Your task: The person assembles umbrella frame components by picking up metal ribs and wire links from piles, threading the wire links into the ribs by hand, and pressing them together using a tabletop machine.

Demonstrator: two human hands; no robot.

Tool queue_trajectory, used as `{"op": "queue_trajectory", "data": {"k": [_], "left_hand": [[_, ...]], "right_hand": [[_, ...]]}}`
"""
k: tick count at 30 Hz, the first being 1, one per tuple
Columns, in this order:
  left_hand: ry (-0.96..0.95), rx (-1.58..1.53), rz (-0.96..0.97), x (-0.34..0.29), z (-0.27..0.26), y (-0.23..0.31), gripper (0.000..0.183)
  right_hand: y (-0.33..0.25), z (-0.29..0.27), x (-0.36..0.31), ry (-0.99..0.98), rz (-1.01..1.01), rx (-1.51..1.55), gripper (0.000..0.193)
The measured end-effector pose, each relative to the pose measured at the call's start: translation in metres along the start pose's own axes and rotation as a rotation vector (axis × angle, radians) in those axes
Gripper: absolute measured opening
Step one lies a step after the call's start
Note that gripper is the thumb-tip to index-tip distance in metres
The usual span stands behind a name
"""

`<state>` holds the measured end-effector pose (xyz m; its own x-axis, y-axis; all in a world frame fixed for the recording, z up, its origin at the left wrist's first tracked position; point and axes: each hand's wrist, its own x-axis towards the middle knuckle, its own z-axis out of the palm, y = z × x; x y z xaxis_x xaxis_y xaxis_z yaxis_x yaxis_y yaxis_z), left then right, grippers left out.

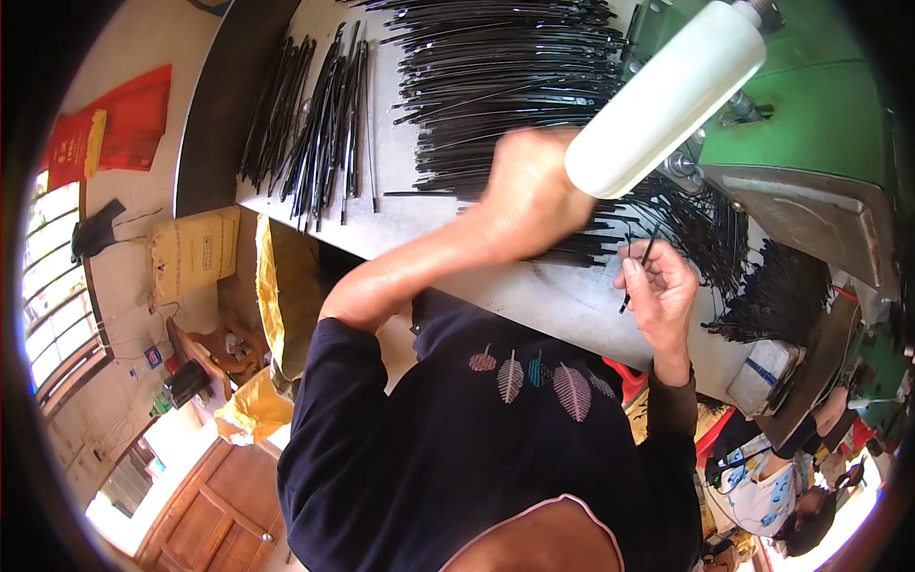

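Observation:
My right hand (662,286), near the front edge of the worktop, pinches a thin black rod (625,301) between thumb and fingers. My left hand (538,195) reaches across over a wide layer of similar black rods (510,86). It is smeared by motion, and its fingers are hidden behind a large white cylinder (667,100). Just beyond my right hand, more thin black rods (701,229) lie in a loose heap beside the green machine (810,124).
Two bundles of black rods (329,124) lie on the worktop (448,276) at the left. Another dark pile (777,291) sits at the right, near a pale box (762,377). A yellow sack (270,296) hangs below the left edge. Another person (762,486) is at the lower right.

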<state>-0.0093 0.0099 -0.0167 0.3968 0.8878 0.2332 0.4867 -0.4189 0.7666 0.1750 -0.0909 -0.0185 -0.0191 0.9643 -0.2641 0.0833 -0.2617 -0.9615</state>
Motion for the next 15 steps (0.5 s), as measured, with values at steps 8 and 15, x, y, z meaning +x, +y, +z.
{"op": "queue_trajectory", "data": {"k": [8,15], "left_hand": [[0.269,0.475,0.27,0.038,-0.009,-0.071,0.011],[0.116,0.078,0.614,0.035,0.005,-0.031,0.024]], "right_hand": [[0.005,0.004,0.01,0.009,-0.004,0.045,0.005],[-0.004,0.005,0.028,0.116,-0.037,0.065,0.007]]}}
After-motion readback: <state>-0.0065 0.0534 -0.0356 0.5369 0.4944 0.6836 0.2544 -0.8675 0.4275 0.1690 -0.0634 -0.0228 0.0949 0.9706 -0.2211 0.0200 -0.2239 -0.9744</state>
